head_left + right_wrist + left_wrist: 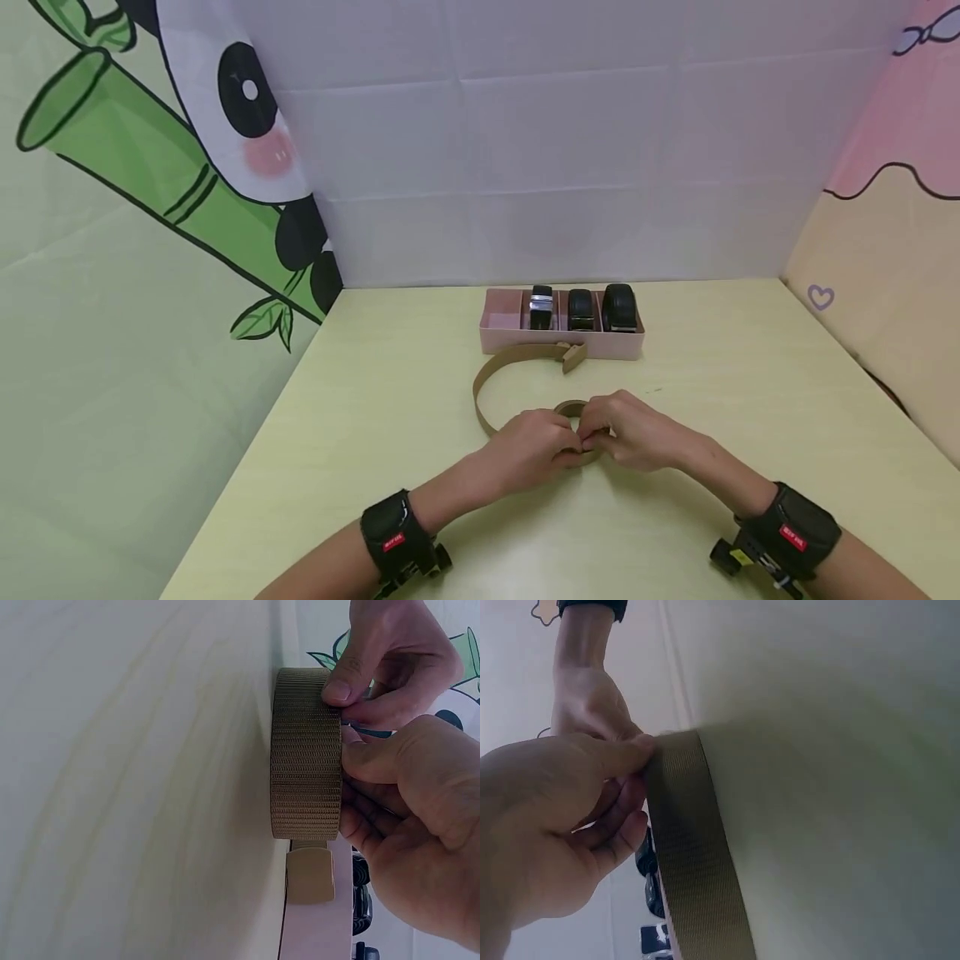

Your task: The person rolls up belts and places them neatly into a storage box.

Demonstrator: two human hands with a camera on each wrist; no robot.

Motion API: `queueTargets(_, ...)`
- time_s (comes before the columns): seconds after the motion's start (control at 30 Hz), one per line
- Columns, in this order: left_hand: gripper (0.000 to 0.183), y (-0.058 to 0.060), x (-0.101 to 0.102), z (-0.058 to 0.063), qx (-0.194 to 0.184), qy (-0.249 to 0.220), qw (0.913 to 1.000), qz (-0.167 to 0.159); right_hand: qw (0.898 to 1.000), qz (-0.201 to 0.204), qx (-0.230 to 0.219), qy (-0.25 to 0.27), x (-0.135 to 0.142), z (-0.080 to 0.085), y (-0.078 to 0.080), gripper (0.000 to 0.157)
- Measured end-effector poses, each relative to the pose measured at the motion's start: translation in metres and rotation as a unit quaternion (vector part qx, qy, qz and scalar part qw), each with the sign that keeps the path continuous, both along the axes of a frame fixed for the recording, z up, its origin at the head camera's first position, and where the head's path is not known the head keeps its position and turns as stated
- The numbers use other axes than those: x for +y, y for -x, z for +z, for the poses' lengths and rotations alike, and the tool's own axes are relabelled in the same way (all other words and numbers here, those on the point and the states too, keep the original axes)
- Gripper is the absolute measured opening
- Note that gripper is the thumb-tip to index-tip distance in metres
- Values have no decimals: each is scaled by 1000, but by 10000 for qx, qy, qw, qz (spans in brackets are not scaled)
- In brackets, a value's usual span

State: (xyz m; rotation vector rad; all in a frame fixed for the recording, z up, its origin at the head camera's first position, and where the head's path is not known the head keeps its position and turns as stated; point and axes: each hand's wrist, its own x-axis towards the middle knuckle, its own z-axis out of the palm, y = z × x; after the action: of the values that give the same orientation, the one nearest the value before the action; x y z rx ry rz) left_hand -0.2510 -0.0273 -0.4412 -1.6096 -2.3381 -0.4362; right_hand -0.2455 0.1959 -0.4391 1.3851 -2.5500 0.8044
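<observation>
A tan woven belt [517, 353] lies on edge on the table, its far stretch curving left and its buckle end [575, 357] just in front of the pink box. The near part of it is wound into a coil [306, 757] between my hands. My left hand [525, 450] pinches the strap at the coil's left side, thumb on the outer face. From the right, my right hand [633, 433] grips the coil between thumb and fingers. Both hands' fingertips meet at the coil, and the fingers hide its inner turns. In the left wrist view the strap [697, 855] runs away from the fingers.
Behind the belt stands a pink divided box [562, 343] with rolled black belts [619, 308] in several compartments; its leftmost compartment [502, 310] shows bare pink walls. The pale wooden table [360, 417] ends against a printed cloth backdrop [562, 167].
</observation>
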Motion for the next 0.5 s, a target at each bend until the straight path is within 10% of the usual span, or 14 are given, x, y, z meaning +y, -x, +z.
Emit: queueTargets(0.5,15,-1,2,3,239,167,9988,385,9995,-27,-310,-89,-3,3,2,22)
